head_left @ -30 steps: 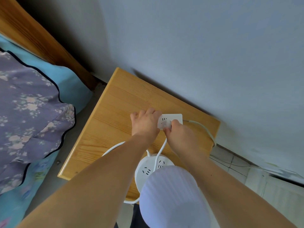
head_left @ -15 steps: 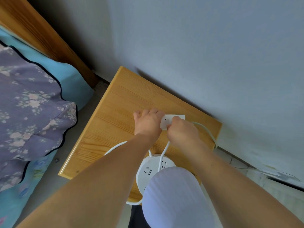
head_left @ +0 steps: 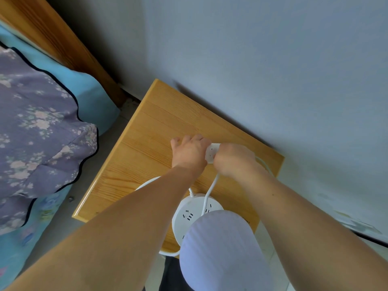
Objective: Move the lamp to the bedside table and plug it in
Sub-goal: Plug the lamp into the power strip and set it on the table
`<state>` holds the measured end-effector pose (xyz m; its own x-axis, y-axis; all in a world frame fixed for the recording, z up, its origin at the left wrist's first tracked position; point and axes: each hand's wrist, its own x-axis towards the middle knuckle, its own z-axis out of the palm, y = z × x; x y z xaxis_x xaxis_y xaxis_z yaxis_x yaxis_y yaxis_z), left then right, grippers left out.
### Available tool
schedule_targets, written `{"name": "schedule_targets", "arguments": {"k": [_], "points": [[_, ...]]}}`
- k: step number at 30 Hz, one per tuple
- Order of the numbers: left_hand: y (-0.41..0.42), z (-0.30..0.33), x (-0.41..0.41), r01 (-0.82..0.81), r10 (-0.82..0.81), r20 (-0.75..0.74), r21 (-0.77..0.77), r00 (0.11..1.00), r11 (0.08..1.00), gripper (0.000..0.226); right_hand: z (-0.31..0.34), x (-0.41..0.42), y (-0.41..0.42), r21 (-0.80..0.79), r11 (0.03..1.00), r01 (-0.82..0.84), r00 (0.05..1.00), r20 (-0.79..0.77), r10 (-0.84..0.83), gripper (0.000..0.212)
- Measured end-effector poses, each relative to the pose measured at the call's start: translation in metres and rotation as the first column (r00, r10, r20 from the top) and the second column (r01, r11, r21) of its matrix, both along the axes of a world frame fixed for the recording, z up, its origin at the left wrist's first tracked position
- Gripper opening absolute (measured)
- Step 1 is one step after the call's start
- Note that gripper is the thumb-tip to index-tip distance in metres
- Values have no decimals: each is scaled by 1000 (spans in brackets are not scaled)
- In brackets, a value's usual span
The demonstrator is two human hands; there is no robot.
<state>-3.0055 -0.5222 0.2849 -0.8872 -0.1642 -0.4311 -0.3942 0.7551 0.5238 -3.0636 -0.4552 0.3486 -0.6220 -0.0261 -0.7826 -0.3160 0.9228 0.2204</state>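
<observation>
The lamp (head_left: 222,248), with a pale ribbed shade and a round white base (head_left: 189,215) that has sockets, stands at the near edge of the wooden bedside table (head_left: 151,131). A white power strip (head_left: 211,153) lies near the table's back right. My left hand (head_left: 190,152) holds down its left end. My right hand (head_left: 233,159) covers the rest of the strip, closed on the lamp's plug, which is hidden under my fingers. The lamp's white cord (head_left: 212,185) runs from my right hand to the base.
A pale wall (head_left: 273,70) rises right behind the table. A bed with a floral purple quilt (head_left: 35,131), blue sheet and wooden headboard (head_left: 69,49) stands to the left, across a narrow floor gap. The strip's cable (head_left: 264,164) drops off the table's right edge.
My right hand has slid left over the power strip, covering most of it. My left hand stays on the strip's left end. The view has shifted slightly.
</observation>
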Motion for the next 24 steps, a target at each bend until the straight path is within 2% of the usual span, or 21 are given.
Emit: {"name": "schedule_targets", "arguments": {"k": [3, 6, 12, 15, 20, 24], "points": [[-1, 0, 0, 7, -7, 0, -7, 1000, 1000, 44, 1, -8, -1, -48, 998, 50, 999, 6, -50, 28], [-1, 0, 0, 10, -10, 3, -15, 1000, 1000, 43, -6, -2, 8, -89, 993, 82, 996, -21, -84, 24], [-1, 1, 0, 6, -5, 19, -17, 1000, 1000, 44, -13, 24, 29, -280, 949, 143, 983, -70, -169, 20], [-1, 0, 0, -3, 3, 19, -6, 1000, 1000, 42, -14, 20, 26, -267, 957, 118, 987, -75, -142, 19], [-1, 1, 0, 5, -5, 23, -12, 1000, 1000, 43, -15, 4, 17, -147, 980, 133, 990, -17, -137, 27], [-1, 1, 0, 9, -9, 21, -14, 1000, 1000, 46, -16, 5, 23, -183, 974, 135, 990, -10, -139, 24]]}}
